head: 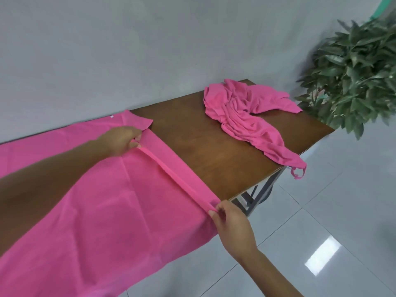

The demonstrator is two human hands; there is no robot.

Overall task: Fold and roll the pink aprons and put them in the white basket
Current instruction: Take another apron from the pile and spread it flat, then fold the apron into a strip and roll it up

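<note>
A pink apron lies spread flat over the left part of the brown wooden table. Its right edge is turned into a narrow rolled band running from far to near. My left hand pinches the far end of that band. My right hand pinches the near end at the table's front edge. A second pink apron lies crumpled at the far right of the table, one strap hanging over the edge. The white basket is not in view.
A grey wall runs behind the table. A green leafy plant stands past the table's right end. White glossy floor tiles lie to the right and below. Dark metal table legs show under the front edge.
</note>
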